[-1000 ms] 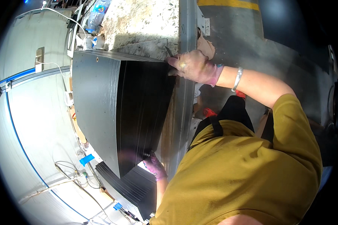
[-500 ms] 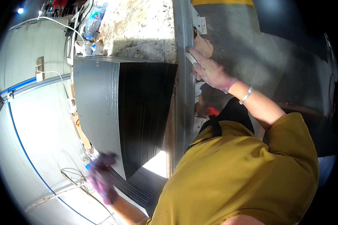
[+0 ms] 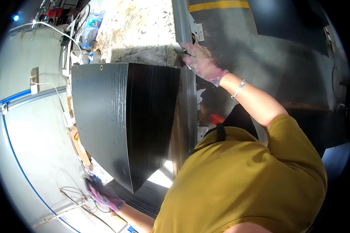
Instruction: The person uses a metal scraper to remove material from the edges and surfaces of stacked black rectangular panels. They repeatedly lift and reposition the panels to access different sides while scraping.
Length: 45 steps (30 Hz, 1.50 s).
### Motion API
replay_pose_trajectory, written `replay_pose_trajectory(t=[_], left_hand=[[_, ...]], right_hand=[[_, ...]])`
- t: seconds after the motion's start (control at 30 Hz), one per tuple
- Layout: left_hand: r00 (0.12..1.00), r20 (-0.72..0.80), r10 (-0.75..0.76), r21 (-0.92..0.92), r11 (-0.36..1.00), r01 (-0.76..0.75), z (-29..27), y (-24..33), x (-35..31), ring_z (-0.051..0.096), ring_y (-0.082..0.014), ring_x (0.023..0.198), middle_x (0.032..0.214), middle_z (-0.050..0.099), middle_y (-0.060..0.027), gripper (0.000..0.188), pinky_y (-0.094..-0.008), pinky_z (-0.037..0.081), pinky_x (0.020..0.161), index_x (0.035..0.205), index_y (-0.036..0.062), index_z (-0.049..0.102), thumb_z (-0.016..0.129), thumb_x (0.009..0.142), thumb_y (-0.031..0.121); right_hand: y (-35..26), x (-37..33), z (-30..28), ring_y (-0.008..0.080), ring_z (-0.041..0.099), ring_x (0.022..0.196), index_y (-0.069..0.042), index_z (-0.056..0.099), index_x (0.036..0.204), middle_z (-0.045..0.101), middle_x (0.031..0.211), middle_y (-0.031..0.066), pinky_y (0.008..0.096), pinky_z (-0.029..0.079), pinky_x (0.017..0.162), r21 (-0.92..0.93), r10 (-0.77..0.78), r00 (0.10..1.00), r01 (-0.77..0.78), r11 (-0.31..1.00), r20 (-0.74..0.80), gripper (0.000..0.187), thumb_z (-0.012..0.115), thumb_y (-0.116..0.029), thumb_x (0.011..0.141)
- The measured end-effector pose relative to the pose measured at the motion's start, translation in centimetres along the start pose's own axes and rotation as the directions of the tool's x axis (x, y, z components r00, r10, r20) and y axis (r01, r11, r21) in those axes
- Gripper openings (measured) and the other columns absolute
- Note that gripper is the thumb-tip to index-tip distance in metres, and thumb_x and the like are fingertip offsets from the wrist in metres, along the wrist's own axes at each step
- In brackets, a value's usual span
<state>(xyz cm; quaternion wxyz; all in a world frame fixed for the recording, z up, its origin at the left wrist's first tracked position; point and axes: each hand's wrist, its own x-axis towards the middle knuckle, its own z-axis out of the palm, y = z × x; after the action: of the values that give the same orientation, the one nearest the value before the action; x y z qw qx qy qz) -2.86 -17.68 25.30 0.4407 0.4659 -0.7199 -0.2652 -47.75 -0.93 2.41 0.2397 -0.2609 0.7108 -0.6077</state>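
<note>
A long dark grey panel piece [image 3: 101,112] with a wood-grain face and a black side [image 3: 151,116] lies along the bench. My right hand [image 3: 202,64], in a stained pinkish glove, is at the bench edge by the panel's far right corner. Its fingers are closed on a small pale flat strip [image 3: 177,47], partly hidden by the glove; its exact kind I cannot make out. My left hand [image 3: 103,194], in a purple-stained glove, hovers left of the panel's near end with fingers stretched out, slightly blurred. Nothing shows in it.
Beyond the panel is a stained bench top [image 3: 140,27], with a clear plastic bottle [image 3: 91,29] at its left. A metal rail [image 3: 190,101] runs along the bench's right edge. Loose cables [image 3: 79,202] hang at the lower left by a pale wall [image 3: 31,147]. Another dark ribbed panel [image 3: 138,198] lies nearer me.
The panel's black side has swung round and its near corner has shifted slightly down. My right hand has moved left onto the bench edge with the strip. My left hand has moved down, away from the panel.
</note>
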Motion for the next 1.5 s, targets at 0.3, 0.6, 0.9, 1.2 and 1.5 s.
replay_pose_trajectory(t=[0.3, 0.6, 0.9, 1.2, 1.5], left_hand=[[0.998, 0.033, -0.059, 0.309, 0.95, 0.046, -2.4, -1.3, -8.1, 0.055, -0.0234, 0.104, 0.117, 0.055, -0.0145, 0.042, -0.0343, 0.046, 0.091, 0.12, -0.001, 0.051, 0.051, 0.091, 0.028], [0.672, 0.695, -0.257, 0.085, 0.957, 0.278, 11.7, 10.3, -8.7, 0.067, -0.0253, 0.078, 0.083, 0.065, -0.0168, 0.044, -0.0372, 0.054, 0.061, 0.097, -0.0019, 0.063, 0.059, 0.087, 0.04], [0.579, 0.639, -0.507, -0.156, 0.651, 0.743, 34.6, 2.4, -14.4, 0.064, -0.0156, 0.079, 0.091, 0.068, -0.0093, 0.043, -0.0279, 0.049, 0.07, 0.103, -0.0017, 0.061, 0.053, 0.092, 0.04], [0.467, 0.707, -0.531, -0.225, 0.457, 0.86, 39.2, 3.2, -12.9, 0.061, -0.0197, 0.078, 0.095, 0.065, -0.0158, 0.055, -0.0294, 0.048, 0.071, 0.112, -0.0059, 0.054, 0.034, 0.099, 0.044], [0.603, 0.346, -0.719, -0.214, 0.566, 0.796, 38.5, -2.2, -20.3, 0.065, -0.0218, 0.081, 0.095, 0.067, -0.0152, 0.038, -0.0332, 0.052, 0.072, 0.105, -0.0046, 0.058, 0.043, 0.097, 0.029]], right_hand=[[3.5, 0.3, 0.0, 0.0241, 0.063, 0.089, -0.014, 0.054, 0.124, 0.065, 0.098, 0.0119, 0.0309, 0.048, 0.08, 0.064, -0.208, 0.957, 0.199, 0.978, 0.204, 0.036, 0.048, -0.01, 0.09], [-2.9, 2.1, -3.8, 0.022, 0.062, 0.071, -0.019, 0.025, 0.143, 0.063, 0.085, 0.0133, 0.034, 0.051, 0.055, -0.39, -0.014, 0.907, 0.194, 0.9, 0.42, 0.055, 0.046, -0.012, 0.093], [-4.9, 12.7, 0.7, 0.0152, 0.06, 0.071, 0.0, 0.036, 0.137, 0.065, 0.097, 0.0109, 0.0271, 0.051, 0.068, 0.238, -0.045, 0.897, -0.068, 0.969, 0.44, 0.046, 0.047, -0.011, 0.094], [-2.9, 19.1, 3.7, 0.0138, 0.059, 0.069, 0.005, 0.043, 0.128, 0.063, 0.085, 0.009, 0.0282, 0.047, 0.065, 0.38, -0.066, 0.822, -0.189, 0.905, 0.566, 0.042, 0.053, -0.011, 0.091], [-3.4, 28.6, 10.5, 0.0144, 0.061, 0.073, 0.001, 0.05, 0.113, 0.062, 0.085, 0.0083, 0.0273, 0.046, 0.071, 0.383, -0.135, 0.624, -0.283, 0.879, 0.77, 0.026, 0.05, -0.015, 0.093]])
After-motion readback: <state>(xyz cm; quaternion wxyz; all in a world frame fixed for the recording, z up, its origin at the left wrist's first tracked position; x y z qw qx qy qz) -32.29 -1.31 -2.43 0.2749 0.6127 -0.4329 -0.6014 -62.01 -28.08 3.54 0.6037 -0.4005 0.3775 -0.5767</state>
